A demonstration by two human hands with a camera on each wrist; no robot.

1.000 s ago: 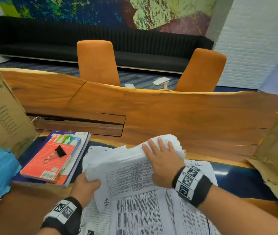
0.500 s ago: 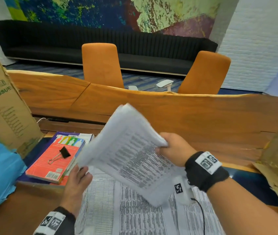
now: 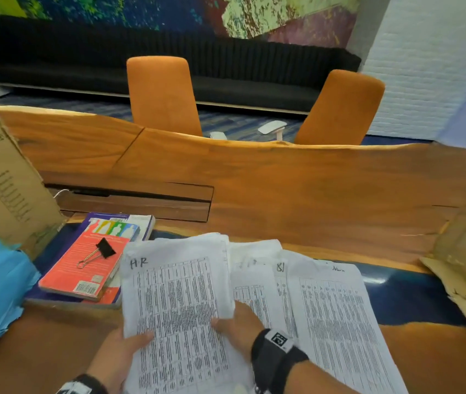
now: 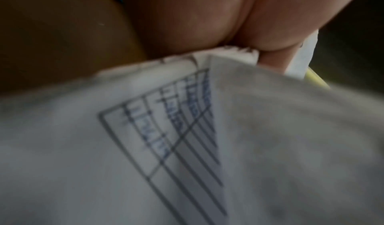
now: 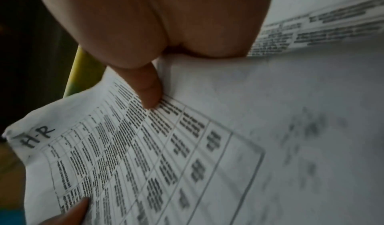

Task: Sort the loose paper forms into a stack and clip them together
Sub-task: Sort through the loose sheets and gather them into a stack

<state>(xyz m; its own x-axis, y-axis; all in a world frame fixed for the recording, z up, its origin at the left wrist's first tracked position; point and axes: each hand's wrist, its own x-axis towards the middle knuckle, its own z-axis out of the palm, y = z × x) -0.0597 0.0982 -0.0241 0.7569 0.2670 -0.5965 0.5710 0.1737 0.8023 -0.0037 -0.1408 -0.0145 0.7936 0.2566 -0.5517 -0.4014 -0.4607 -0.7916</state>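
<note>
Currently held: both hands grip the form bundle, left hand, right hand.
Clip: binder clip lies left, nearer the left hand.

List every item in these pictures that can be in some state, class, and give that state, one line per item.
Form bundle marked HR: held in both hands, unclipped.
Loose forms: spread flat on the table.
Binder clip: unused, lying on the red book.
Left hand: grips the bundle.
Right hand: grips the bundle.
</note>
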